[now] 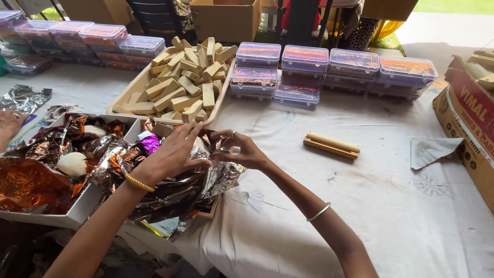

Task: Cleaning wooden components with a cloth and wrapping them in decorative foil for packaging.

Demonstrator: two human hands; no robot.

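Beside the wooden block tray (135, 85), both hands on crumpled foil (221, 177).

Wooden blocks tray (135, 85), lidded plastic boxes (304, 59)

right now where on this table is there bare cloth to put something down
Open white cloth lies right of the right hand, between the wooden roller piece and the near edge. Crowded: foil sheets under both hands, the tray of wooden blocks, the stacked plastic boxes at the back.
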